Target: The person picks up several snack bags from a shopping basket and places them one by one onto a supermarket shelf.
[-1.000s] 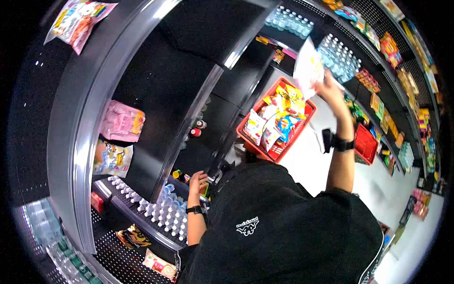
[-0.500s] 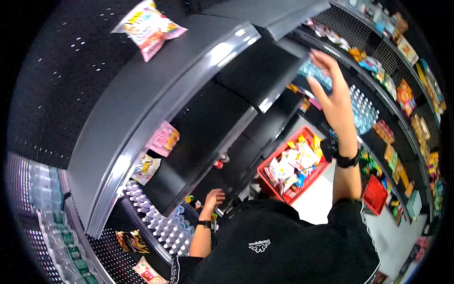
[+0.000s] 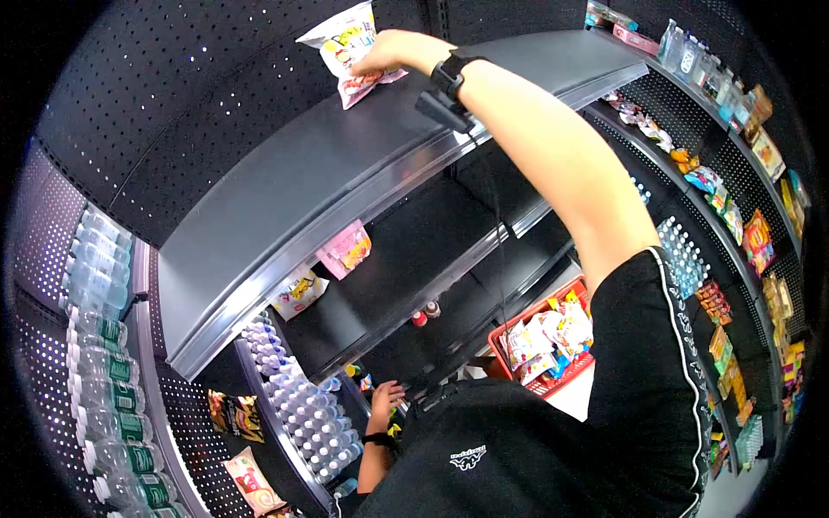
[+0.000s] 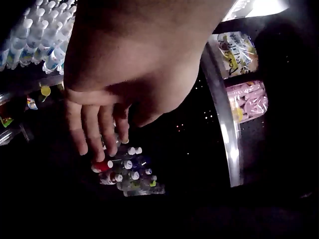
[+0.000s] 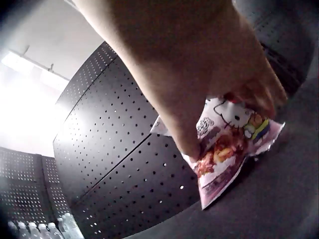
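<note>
At the top shelf, my right hand grips a white and pink snack bag, with the arm stretched up across the head view. In the right wrist view the thumb lies along one side of the snack bag and the fingers are round the other; its lower corner is right at the shelf surface. My left hand hangs low beside the shelving, fingers loosely bent and holding nothing. The left wrist view shows this left hand above small bottles on a dark lower level.
A red basket filled with snack bags stands on the floor. Below the top shelf lie a pink packet and a white packet. Water bottles crowd a lower shelf; stocked shelves curve along the right.
My right hand held a white snack bag over the basket, then rose without it and reached left to grip the bag on the top shelf. The left hand stays low.
</note>
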Demonstrator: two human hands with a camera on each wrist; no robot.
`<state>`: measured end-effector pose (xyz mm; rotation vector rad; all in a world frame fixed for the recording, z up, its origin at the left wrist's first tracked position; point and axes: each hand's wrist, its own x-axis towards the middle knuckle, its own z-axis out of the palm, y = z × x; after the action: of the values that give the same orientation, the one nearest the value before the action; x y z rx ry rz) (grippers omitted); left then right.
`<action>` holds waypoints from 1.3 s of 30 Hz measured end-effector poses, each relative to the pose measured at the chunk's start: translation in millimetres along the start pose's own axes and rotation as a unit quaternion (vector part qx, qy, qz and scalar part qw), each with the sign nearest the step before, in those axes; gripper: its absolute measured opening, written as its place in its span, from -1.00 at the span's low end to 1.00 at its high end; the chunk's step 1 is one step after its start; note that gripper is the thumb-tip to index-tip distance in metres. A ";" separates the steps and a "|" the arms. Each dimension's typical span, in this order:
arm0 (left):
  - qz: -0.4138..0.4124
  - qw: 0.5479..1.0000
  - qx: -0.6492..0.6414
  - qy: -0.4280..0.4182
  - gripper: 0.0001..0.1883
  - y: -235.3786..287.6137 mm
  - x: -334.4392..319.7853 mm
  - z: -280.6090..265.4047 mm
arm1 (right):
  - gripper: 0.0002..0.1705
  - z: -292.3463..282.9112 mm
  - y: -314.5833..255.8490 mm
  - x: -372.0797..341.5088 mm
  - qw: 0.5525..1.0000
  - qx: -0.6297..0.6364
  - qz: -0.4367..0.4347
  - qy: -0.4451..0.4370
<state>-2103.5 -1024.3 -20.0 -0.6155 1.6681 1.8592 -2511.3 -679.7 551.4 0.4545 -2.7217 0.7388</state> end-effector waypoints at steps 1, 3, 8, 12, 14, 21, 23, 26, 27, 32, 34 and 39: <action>0.005 0.999 0.031 0.010 -0.50 -0.3 -3.3 -2.0 | -0.40 0.1 -1.3 -3.4 0.999 -0.026 0.030 0.021; -0.015 0.999 0.036 -0.003 -0.51 -1.0 0.0 -10.7 | -0.38 -5.1 -0.5 -9.5 0.995 -0.086 0.024 0.039; -0.010 0.999 0.041 -0.028 -0.66 15.8 19.6 -4.3 | -0.31 -39.1 -9.5 -44.1 0.997 -0.077 0.016 0.023; -0.002 0.996 0.047 -0.077 -0.64 22.2 45.0 2.4 | -0.49 -65.6 -10.1 -138.7 0.981 0.185 -0.049 0.016; 0.023 0.993 0.087 -0.075 -0.63 24.9 42.5 11.2 | -0.45 -87.9 -17.3 -235.9 0.981 0.189 -0.006 0.049; -0.020 0.983 0.153 -0.096 -0.60 22.8 33.9 29.3 | -0.51 -24.2 61.2 -508.1 0.889 0.268 0.314 0.198; -0.038 0.980 0.164 -0.109 -0.60 21.3 37.7 33.3 | -0.51 26.8 103.0 -569.3 0.858 0.254 0.392 0.213; -0.046 0.971 0.198 -0.125 -0.62 30.7 44.7 45.4 | -0.45 85.6 145.1 -628.4 0.796 0.222 0.524 0.208; -0.044 0.966 0.212 -0.139 -0.60 33.3 50.3 48.2 | -0.44 96.2 150.0 -633.3 0.774 0.250 0.533 0.231; -0.017 0.953 0.250 -0.173 -0.59 46.3 66.5 79.0 | -0.40 131.4 188.0 -644.1 0.796 0.146 0.550 0.207; -0.009 0.951 0.256 -0.176 -0.60 54.0 58.2 96.4 | -0.35 151.2 206.5 -656.2 0.808 0.091 0.546 0.202; -0.018 0.954 0.250 -0.167 -0.61 37.3 46.7 105.7 | -0.35 212.2 227.6 -715.7 0.799 0.057 0.582 0.136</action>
<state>-2159.8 -917.1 -11.1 -0.1100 1.7771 1.3375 -1983.8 -444.6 26.5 -1.3430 -2.4221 1.0806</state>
